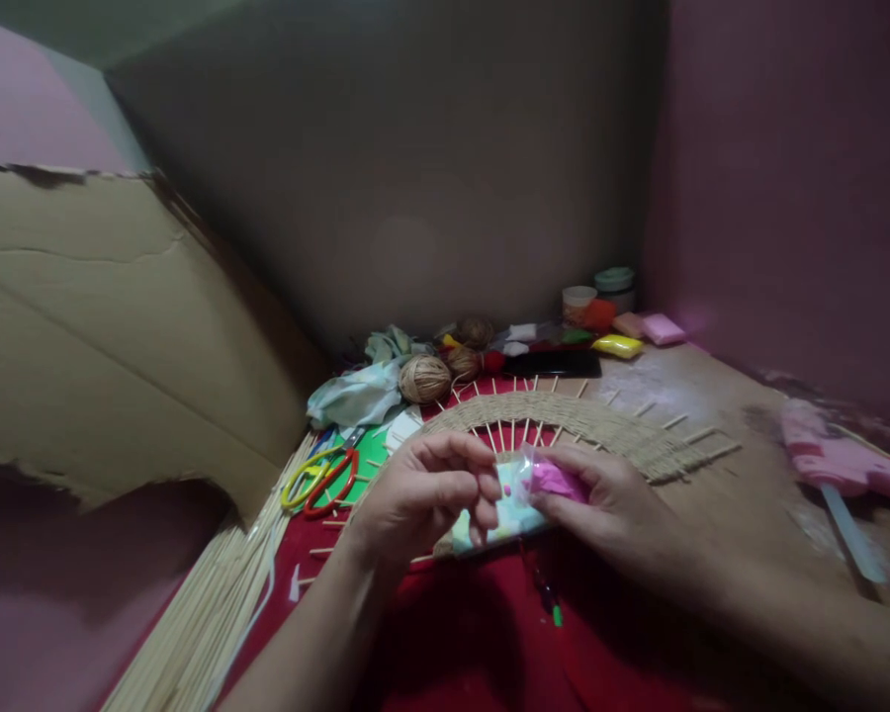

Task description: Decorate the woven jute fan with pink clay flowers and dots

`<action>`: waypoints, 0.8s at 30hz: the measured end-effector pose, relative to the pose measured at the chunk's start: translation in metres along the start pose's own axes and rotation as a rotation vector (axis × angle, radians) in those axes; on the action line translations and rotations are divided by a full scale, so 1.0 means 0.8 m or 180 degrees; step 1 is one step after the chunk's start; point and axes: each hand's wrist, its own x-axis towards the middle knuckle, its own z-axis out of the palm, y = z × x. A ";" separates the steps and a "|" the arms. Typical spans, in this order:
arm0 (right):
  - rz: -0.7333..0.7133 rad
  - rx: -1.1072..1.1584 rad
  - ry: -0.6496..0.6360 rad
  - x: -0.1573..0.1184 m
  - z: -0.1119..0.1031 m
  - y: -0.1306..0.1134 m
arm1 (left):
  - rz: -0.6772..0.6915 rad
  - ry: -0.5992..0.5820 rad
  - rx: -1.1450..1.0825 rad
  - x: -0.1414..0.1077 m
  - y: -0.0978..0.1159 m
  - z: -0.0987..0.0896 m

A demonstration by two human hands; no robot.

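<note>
My right hand (600,499) grips a small clear plastic packet with a bright pink soft lump (560,482) inside. Close to it, my left hand (437,489) is loosely closed, thumb near the curled fingers; whether anything tiny is between them I cannot make out. Under both hands lies a pastel blue-and-yellow patterned piece (500,529) with a small pink dot (507,489) on it. Around it curves a woven twine band (534,407) on thin sticks that fan outward. The hands cover part of this frame.
Left are scissors (345,485), a bundle of thin sticks (200,613) and a cardboard sheet (104,326). Behind lie twine balls (424,380), a black phone (553,364), a yellow packet (617,346) and a cup (578,304). A pink glue gun (831,460) rests right.
</note>
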 end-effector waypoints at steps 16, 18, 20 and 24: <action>0.0128 0.0000 0.0359 0.005 -0.007 -0.006 | -0.0348 0.0206 0.2046 -0.004 0.022 -0.010; 0.0194 0.0062 0.0307 0.005 -0.007 -0.007 | -0.0384 0.0223 0.1907 -0.002 0.018 -0.009; 0.0206 0.0111 0.0288 0.004 -0.007 -0.008 | -0.0383 0.0285 0.1830 0.000 0.015 -0.007; 0.0150 0.0126 0.0309 0.004 -0.007 -0.006 | -0.0347 0.0696 0.2302 0.001 0.009 0.002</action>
